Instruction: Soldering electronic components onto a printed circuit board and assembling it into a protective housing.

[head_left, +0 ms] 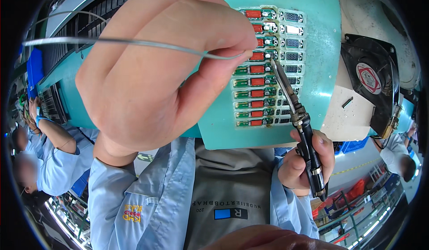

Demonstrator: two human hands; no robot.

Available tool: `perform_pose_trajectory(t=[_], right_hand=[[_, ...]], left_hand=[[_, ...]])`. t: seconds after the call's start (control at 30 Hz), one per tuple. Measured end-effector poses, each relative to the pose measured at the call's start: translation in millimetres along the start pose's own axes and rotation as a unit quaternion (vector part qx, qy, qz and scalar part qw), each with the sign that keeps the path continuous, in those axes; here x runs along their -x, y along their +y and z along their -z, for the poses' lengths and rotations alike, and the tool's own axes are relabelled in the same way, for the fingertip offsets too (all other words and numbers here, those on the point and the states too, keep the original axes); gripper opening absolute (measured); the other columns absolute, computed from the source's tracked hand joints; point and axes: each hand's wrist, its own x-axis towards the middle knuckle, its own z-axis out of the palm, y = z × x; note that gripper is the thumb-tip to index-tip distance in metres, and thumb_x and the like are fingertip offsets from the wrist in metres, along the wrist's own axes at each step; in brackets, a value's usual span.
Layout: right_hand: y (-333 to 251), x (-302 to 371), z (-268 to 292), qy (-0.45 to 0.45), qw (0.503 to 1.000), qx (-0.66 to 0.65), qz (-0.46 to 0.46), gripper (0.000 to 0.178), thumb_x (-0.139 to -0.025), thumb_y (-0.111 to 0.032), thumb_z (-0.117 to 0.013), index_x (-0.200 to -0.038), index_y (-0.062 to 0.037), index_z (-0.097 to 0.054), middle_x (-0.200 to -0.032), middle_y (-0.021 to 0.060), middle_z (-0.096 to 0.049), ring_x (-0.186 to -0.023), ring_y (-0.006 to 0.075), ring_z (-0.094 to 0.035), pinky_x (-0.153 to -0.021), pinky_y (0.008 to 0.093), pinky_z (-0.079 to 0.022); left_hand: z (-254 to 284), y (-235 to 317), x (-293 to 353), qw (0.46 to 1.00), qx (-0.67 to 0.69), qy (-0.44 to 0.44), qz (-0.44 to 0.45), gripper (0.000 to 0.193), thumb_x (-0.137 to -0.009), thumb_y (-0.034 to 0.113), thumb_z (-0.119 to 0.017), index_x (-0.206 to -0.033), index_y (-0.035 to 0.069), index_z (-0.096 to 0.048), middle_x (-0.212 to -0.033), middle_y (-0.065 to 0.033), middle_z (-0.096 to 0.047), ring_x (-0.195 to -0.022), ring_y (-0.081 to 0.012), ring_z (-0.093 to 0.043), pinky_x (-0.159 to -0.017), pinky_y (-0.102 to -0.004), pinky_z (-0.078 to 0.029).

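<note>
My left hand (147,76) looms large at the upper left, its thumb and forefinger pinched on a strand of solder wire (147,45). In my right hand (325,154) is a soldering iron (305,138) with a black handle, slanting up to the left. Its metal tip meets the right end of one of several small green circuit boards (254,94) carrying red parts; whether it touches cannot be made out. These boards lie in a column on a turquoise plate (317,62), beside a column of small digit displays (292,56). My left fingertips cover the left ends of some boards.
A black fan (368,76) stands right of the plate, with a clear round plastic tub (404,31) behind it. A small dark piece (347,102) lies on the pale surface. At the far left a co-worker's arm (56,131) rests near a black slotted rack (53,102).
</note>
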Motion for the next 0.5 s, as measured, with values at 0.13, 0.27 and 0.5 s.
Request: perform_pose_trajectory(t=[0.13, 0.27, 0.5], right_hand=[[1.9, -2.4, 1.7, -0.01, 1.0, -0.001, 0.01, 0.052, -0.096, -0.037, -0.074, -0.125, 0.0031, -0.059, -0.101, 0.0192, -0.064, -0.076, 0.0283, -0.072, -0.073, 0.0313, -0.056], [1.6, -2.5, 0.0, -0.002, 1.0, -0.024, 0.01, 0.047, -0.092, -0.029, -0.078, -0.122, 0.0021, -0.061, -0.1, 0.0191, -0.066, -0.075, 0.0271, -0.069, -0.071, 0.034, -0.055], [0.4, -0.9, 1.6, -0.01, 1.0, 0.003, 0.009, 0.052, -0.096, -0.037, -0.074, -0.125, 0.0026, -0.059, -0.104, 0.0192, -0.064, -0.075, 0.028, -0.072, -0.073, 0.0336, -0.057]], left_hand=[[-1.1, -3.9, 1.5, 1.0, 0.004, 0.003, -0.001, 0.018, -0.08, -0.01, -0.074, -0.096, -0.005, -0.069, -0.1, -0.0171, -0.07, -0.062, -0.0121, -0.057, -0.05, -0.0179, -0.041], [-0.3, -6.2, 2.3, 1.0, 0.001, 0.005, 0.0, 0.017, -0.081, -0.01, -0.074, -0.096, -0.005, -0.069, -0.1, -0.0172, -0.07, -0.062, -0.012, -0.057, -0.05, -0.0179, -0.041], [0.2, -3.0, 3.8, 1.0, 0.0, 0.01, -0.005, 0.017, -0.081, -0.01, -0.074, -0.096, -0.005, -0.069, -0.1, -0.0173, -0.07, -0.061, -0.0117, -0.056, -0.05, -0.0179, -0.041]])
